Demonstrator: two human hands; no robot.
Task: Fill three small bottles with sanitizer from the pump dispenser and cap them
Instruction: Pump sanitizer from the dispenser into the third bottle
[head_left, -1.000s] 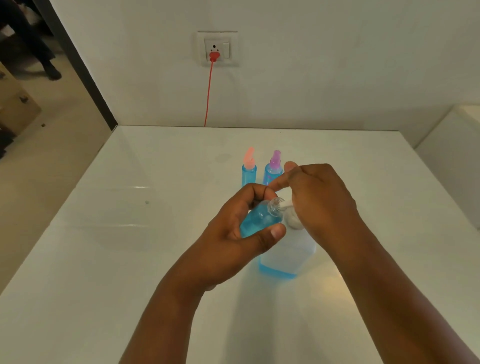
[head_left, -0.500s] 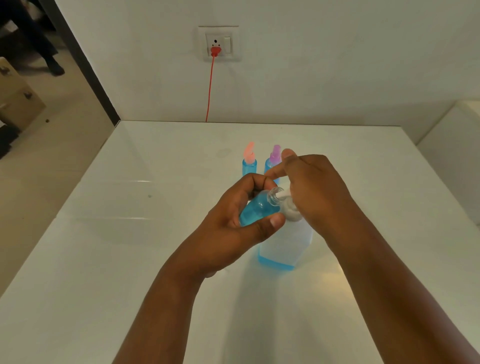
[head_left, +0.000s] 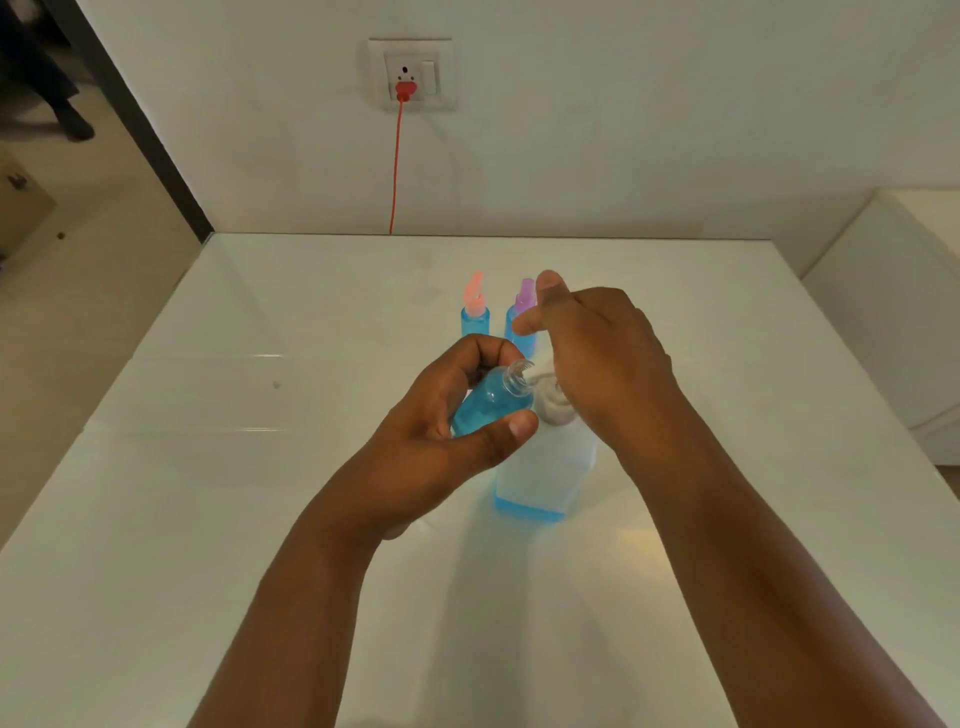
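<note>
Small clear bottle (head_left: 493, 400), round, blue liquid inside, tilted with open neck at the white spout of the pump dispenser (head_left: 545, 467); left hand (head_left: 447, 431) curled around it. Right hand (head_left: 602, 358) lies over the pump head, hiding it, forefinger extended. Dispenser: frosted squarish plastic, low blue liquid, on glossy white counter (head_left: 208, 519); two capped bottles, pink-capped bottle (head_left: 474, 317) and purple-capped bottle (head_left: 519, 322), just behind.

no readable text, label or number anywhere.
</note>
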